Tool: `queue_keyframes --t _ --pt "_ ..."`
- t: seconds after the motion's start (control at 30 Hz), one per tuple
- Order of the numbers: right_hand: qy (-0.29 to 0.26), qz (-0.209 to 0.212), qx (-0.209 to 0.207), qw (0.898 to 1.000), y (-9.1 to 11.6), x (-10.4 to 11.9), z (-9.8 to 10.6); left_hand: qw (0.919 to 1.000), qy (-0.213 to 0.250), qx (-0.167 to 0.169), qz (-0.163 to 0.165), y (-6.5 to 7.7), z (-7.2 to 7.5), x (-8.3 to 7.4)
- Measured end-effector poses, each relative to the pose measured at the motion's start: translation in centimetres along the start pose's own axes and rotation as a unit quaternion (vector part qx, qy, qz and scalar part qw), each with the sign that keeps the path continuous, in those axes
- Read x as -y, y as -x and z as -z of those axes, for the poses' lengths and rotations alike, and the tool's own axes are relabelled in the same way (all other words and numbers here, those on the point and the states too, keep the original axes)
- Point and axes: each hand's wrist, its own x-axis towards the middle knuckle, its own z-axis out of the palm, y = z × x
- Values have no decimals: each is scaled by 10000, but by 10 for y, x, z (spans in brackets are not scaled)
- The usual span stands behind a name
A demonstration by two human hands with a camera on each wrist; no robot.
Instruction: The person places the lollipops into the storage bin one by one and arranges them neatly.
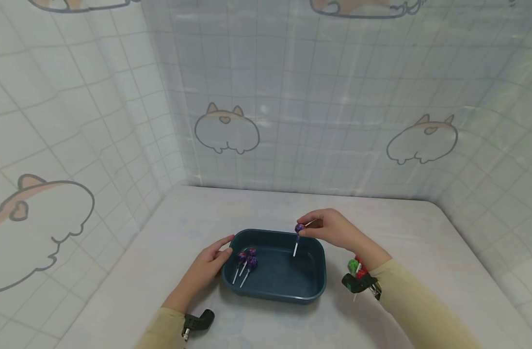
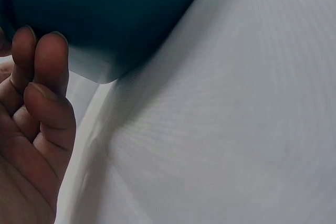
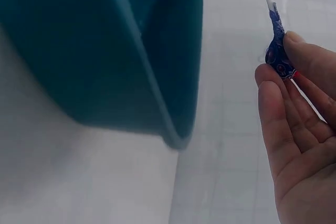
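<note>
A dark teal plastic bin (image 1: 278,293) stands on the white-covered table. My left hand (image 1: 209,264) holds its left end at the rim; in the left wrist view several fingertips (image 2: 51,59) lie against the outer wall. Over the bin's right rear corner, my right hand (image 1: 329,227) pinches a purple-wrapped lollipop (image 3: 281,59) by its candy head, the white stick pointing down into the bin. Inside at the left lie several purple lollipops (image 1: 251,262), their sticks toward the front.
Right of the bin, partly hidden by my right wrist, are a green-wrapped lollipop (image 1: 353,266) and red-wrapped ones (image 1: 360,272) on the table. Behind and at both sides hangs a tile-patterned curtain (image 1: 287,145) with dog drawings.
</note>
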Motion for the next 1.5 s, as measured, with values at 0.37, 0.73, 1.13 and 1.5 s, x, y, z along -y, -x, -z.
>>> queue_keyframes --t 0.37,0.73,1.13,1.5 --pt "130 459 498 9976 -28 14 -24 9999 -105 -89 102 -2 -2 2" --pt "769 716 1037 9890 -57 23 -52 9999 -76 -103 115 -4 -1 3" --pt "1593 591 1394 9756 -70 22 -84 10000 32 0 83 -6 -2 0" --pt "2033 426 1406 9680 -72 19 -97 9998 59 -10 177 -7 -6 0"
